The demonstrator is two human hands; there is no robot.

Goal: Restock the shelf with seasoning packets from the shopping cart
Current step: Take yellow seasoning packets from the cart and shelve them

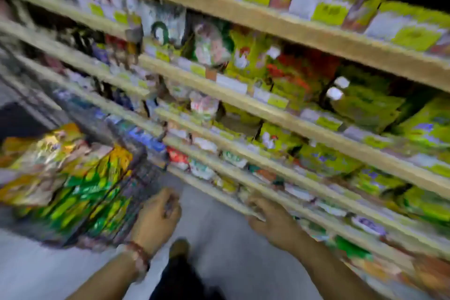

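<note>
The whole view is motion-blurred. The shopping cart [136,163] stands at the left, piled with green, yellow and orange seasoning packets [80,185]. My left hand [158,217] is at the cart's near right corner with its fingers curled on the wire edge. My right hand [270,217] reaches to the front edge of a low shelf [219,192]; blur hides whether it holds a packet. Green and yellow packets [365,102] fill the shelves on the right.
Wooden shelf rails [243,102] with white and yellow price tags run diagonally from upper left to lower right. Grey floor [219,238] lies between cart and shelves. My dark trouser leg and shoe [179,251] stand there.
</note>
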